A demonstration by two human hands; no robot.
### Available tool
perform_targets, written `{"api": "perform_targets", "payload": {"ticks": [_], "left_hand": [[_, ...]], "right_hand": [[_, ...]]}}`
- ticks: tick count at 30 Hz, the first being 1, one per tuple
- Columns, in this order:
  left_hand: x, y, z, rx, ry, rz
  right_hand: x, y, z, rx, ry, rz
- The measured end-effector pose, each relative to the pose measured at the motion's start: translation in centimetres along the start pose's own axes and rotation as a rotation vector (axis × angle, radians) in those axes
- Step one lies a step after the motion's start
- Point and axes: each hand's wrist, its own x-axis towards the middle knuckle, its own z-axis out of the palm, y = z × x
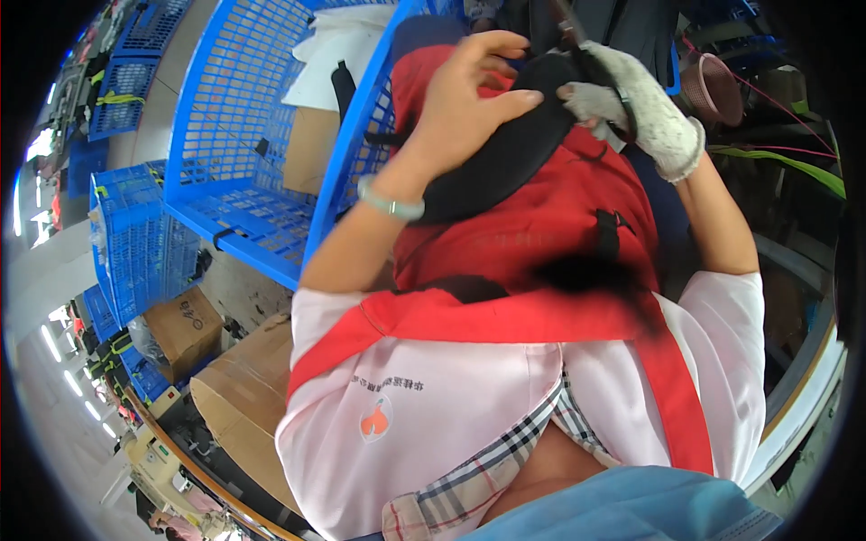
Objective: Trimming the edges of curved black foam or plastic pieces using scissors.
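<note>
A black, curved, padded fabric piece (505, 167) lies across the red apron (532, 225) on my lap. My left hand (465, 104) is bare and rests at its upper left side, thumb and fingers apart, the thumb against the black fabric. My right hand (627, 99) wears a white knitted glove with bare fingertips showing. It is closed around dark-handled scissors (624, 104), whose blades point up and away. The right fingertips are at the black piece's right end; whether they also pinch it, I cannot tell.
Left of my lap stands a large blue plastic crate (244, 171) holding white sheets (338, 50) and cardboard (309, 149). More blue crates (140, 243) and a cardboard box (183, 329) are farther left. A pink basket (713, 90) stands at right. A dark blurred shape (586, 273) shows before my apron.
</note>
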Motion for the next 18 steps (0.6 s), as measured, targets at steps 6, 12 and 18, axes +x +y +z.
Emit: {"api": "perform_targets", "payload": {"ticks": [6,12,18], "left_hand": [[-5.0,8.9,0.7,-0.027,-0.377,0.125],[-0.7,1.3,3.4,-0.686,-0.036,-0.257],[0.3,0.0,1.0,-0.779,0.340,-0.089]], "right_hand": [[0.7,-0.8,-8.1,0.154,0.057,-0.449],[0.3,1.1,2.9,-0.050,0.229,-0.267],[0.6,2.3,3.7,0.076,0.086,-0.123]]}}
